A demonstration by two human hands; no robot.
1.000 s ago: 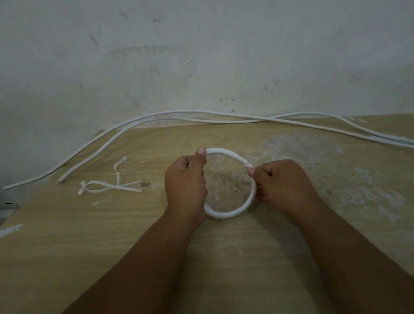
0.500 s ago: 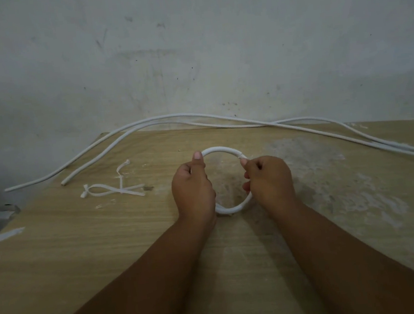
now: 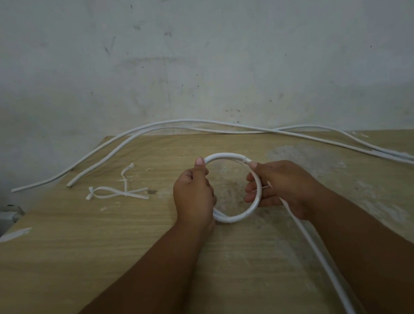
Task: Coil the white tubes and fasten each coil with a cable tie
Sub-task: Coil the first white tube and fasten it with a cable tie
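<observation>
A white tube coil (image 3: 229, 156) stands as a ring over the middle of the wooden table (image 3: 82, 246). My left hand (image 3: 194, 196) grips its left side, thumb pressed on the top. My right hand (image 3: 278, 185) grips the right side of the ring, fingers curled round it. A loose tail of the same tube (image 3: 318, 252) runs from under my right hand toward the bottom edge of the view. White cable ties (image 3: 117, 191) lie crossed on the table to the left.
Two long white tubes (image 3: 172, 124) lie along the table's far edge by the grey wall (image 3: 190, 56), their ends (image 3: 71, 184) hanging past the left corner and running off right. The table's left edge drops off to a dark floor.
My right hand has shifted down the right side of the ring and opened its grip wider. A loose tail of tube now trails toward me under the right arm.
</observation>
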